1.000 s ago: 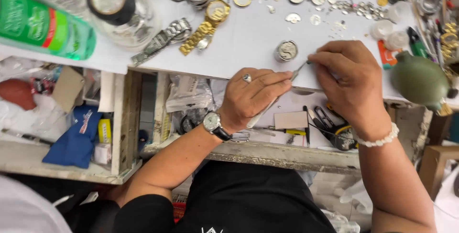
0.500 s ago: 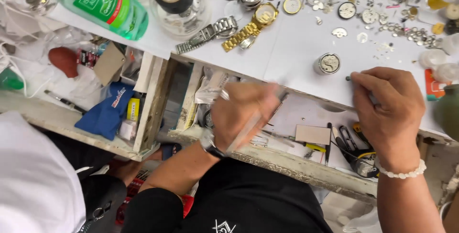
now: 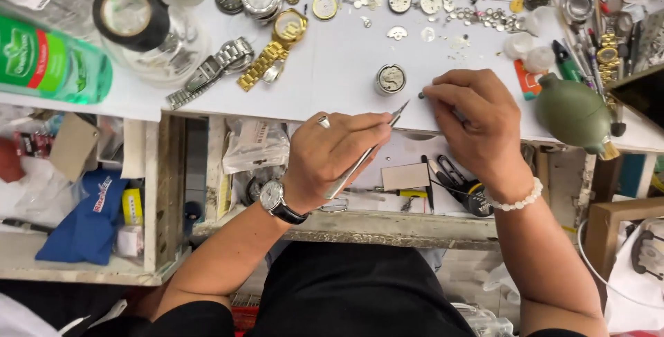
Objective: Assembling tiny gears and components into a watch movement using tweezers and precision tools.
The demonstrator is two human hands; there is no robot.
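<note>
left hand (image 3: 332,157): fist clamped on tweezers (image 3: 366,157), ring and wristwatch on, wrist over open drawer
tweezers: long axis diagonal, tip up-right near round watch movement (image 3: 391,78)
right hand (image 3: 477,126): fingers pinched together on small dark part at worktop (image 3: 346,67) edge, just right of tweezer tip
watch movement: flat on worktop, beyond both hands

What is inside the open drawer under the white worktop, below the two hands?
In the open drawer: a clear plastic bag, a white card, a yellow-handled screwdriver, and black-handled tools. The left hand and right hand cover the rest.
</note>
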